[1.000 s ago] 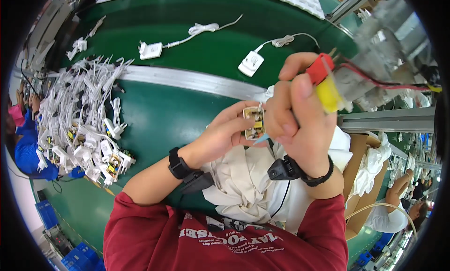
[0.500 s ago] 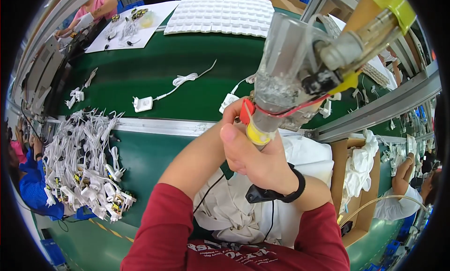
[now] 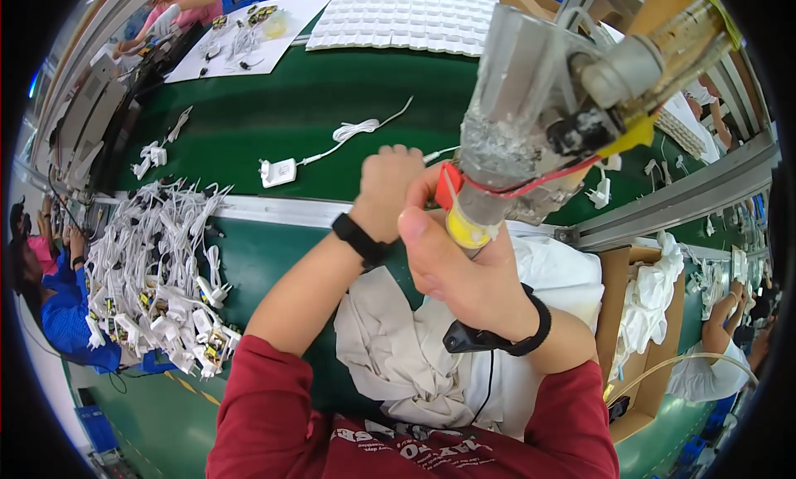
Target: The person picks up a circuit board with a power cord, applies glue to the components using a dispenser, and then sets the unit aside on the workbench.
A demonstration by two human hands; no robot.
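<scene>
My right hand (image 3: 468, 284) is closed round the yellow-taped lower end of a hanging tool (image 3: 510, 139) with a clear plastic sleeve, crusted grey residue and a red trigger-like piece (image 3: 448, 184). Beyond it, my left hand (image 3: 390, 189) reaches over the belt with curled fingers. A white cable (image 3: 441, 154) runs to those fingers. The power adapter it belongs to is hidden by the hand. Left of centre on the green belt lies another white plug-in power adapter (image 3: 278, 173) with its cable coiled (image 3: 355, 131).
A heap of white adapters and cables (image 3: 157, 263) lies at left. Crumpled beige cloth (image 3: 398, 338) and a cardboard box (image 3: 638, 379) are near me. White casings (image 3: 398, 19) stand in rows at the back. Other people (image 3: 62, 292) work at both sides. A metal rail (image 3: 278, 209) edges the belt.
My left hand has moved from beside the right hand out over the belt, its wristband now showing. The adapter lying behind my hands has gone from sight. The right hand stays on the tool.
</scene>
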